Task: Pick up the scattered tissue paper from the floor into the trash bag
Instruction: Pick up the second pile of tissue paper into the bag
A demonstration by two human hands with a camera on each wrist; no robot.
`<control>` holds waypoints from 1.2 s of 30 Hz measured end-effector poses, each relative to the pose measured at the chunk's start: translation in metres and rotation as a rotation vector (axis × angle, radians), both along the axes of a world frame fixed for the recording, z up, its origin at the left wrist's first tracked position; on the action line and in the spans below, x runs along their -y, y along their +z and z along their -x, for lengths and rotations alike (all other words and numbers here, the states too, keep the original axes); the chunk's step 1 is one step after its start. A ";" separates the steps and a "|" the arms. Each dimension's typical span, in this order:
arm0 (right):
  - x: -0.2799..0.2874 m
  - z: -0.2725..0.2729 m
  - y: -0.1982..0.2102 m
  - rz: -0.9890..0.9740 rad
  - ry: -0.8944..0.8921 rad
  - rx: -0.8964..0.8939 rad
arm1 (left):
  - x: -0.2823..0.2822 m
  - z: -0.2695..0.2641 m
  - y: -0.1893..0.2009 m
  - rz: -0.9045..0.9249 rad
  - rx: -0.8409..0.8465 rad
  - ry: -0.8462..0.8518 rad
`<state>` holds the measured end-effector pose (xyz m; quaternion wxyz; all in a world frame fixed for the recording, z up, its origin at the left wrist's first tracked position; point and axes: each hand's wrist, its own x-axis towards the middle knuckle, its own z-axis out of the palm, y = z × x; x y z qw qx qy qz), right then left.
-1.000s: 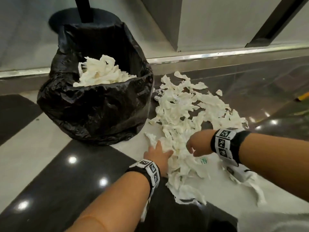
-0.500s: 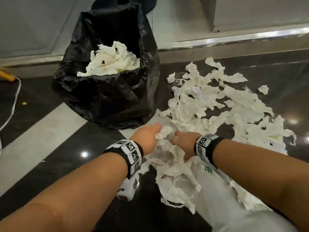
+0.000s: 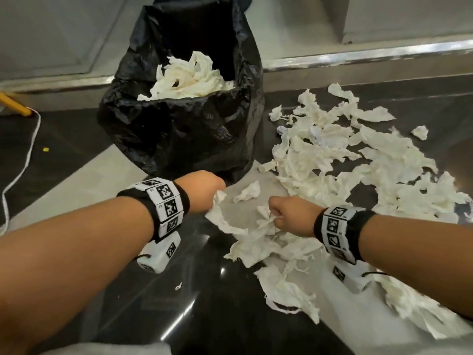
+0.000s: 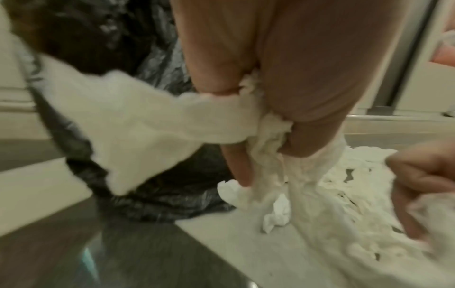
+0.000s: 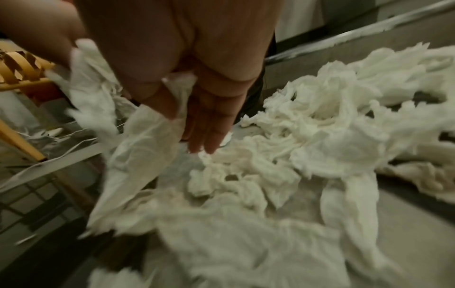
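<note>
A black trash bag stands open on the floor with white tissue heaped inside. Torn white tissue paper lies scattered to its right and in front. My left hand is just below the bag's base and grips a long strip of tissue; in the left wrist view its fingers curl round the wad. My right hand, a little to the right, holds a bunch of tissue. In the right wrist view thumb and fingers pinch a piece above the pile.
A small crumpled piece lies between the hands and the bag. A yellow pole and a white cord sit at the far left. A metal floor strip runs behind, below a grey wall. The floor is glossy dark and pale stone.
Both hands went from lying on the pile to gripping tissue. They have drawn apart, and a strip now hangs from the left hand. The view has shifted toward the bag.
</note>
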<state>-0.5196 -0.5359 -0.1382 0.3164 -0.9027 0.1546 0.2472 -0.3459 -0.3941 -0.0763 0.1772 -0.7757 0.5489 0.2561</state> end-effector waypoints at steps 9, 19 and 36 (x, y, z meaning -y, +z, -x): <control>-0.054 0.026 -0.016 0.277 0.615 -0.041 | -0.024 -0.002 -0.010 0.054 -0.108 0.092; -0.069 0.035 -0.033 0.379 0.778 -0.257 | -0.035 -0.013 0.006 0.239 -0.088 0.144; -0.045 0.001 -0.057 0.436 0.373 -0.199 | -0.063 -0.034 0.000 0.273 -0.068 0.211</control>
